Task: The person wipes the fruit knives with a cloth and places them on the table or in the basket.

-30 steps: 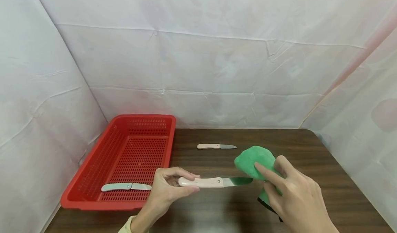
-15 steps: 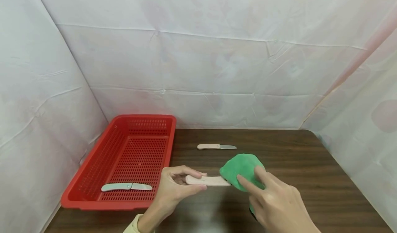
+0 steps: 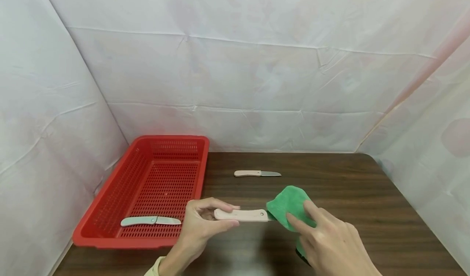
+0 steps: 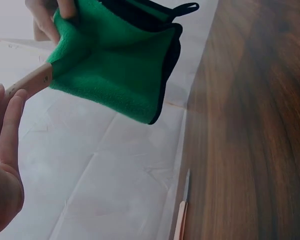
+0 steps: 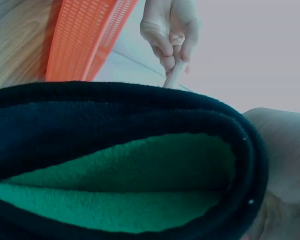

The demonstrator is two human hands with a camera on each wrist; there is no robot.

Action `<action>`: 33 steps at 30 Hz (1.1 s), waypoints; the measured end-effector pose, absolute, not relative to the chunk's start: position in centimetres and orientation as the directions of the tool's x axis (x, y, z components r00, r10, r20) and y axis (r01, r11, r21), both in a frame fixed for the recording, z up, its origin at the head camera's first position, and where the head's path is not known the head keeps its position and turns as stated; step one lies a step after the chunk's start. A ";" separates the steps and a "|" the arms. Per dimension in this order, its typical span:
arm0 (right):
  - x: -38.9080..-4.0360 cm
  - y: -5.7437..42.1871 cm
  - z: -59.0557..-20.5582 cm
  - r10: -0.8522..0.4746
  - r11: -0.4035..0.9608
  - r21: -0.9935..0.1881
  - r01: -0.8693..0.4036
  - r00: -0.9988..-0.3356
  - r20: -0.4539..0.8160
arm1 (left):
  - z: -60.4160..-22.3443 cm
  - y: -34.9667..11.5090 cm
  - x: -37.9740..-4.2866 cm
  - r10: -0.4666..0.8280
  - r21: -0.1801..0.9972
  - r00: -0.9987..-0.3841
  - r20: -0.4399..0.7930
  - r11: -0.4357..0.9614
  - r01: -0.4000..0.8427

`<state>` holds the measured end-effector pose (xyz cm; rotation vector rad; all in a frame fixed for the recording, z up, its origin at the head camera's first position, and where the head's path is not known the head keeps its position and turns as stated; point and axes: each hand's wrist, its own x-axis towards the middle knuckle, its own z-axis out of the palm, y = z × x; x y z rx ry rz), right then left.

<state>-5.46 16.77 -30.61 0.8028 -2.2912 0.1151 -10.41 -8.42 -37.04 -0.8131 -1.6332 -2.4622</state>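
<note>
My left hand point(image 3: 200, 225) pinches the pale pink handle of a folding knife point(image 3: 242, 215) between thumb and fingers, above the table. The blade points right and is mostly hidden in a green cloth point(image 3: 290, 204). My right hand point(image 3: 324, 237) grips that cloth, which is folded round the blade just past the handle's end. In the left wrist view the cloth point(image 4: 110, 65) hangs down from the knife, showing a black edging and a small loop. The right wrist view is mostly filled by the cloth's black hem point(image 5: 115, 95), with the left hand point(image 5: 172, 30) beyond it.
A red plastic basket point(image 3: 200, 178) stands at the left, holding a folding knife point(image 3: 150, 221) with a pale green handle. Another pink-handled knife point(image 3: 257, 173) lies unfolded on the dark wood table point(image 3: 341, 178) farther back. White sheeting point(image 3: 242, 72) walls the back and sides.
The cloth in my right hand has moved left onto the blade, up to the handle, then slid slightly back right. The blade, bare a second ago, is now mostly covered.
</note>
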 end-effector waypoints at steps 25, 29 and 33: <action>-5.4 18.5 -30.2 -0.449 0.814 0.058 -0.578 -0.563 0.694 | -37.0 -9.9 -10.3 0.245 0.833 -0.851 0.465 -0.447 0.326; -5.5 18.6 -29.7 -0.433 0.816 0.053 -0.576 -0.549 0.715 | -36.9 -9.7 -10.3 0.261 0.842 -0.850 0.458 -0.434 0.321; -5.5 18.6 -29.1 -0.431 0.813 0.048 -0.580 -0.545 0.719 | -36.7 -9.4 -10.4 0.275 0.853 -0.851 0.448 -0.417 0.314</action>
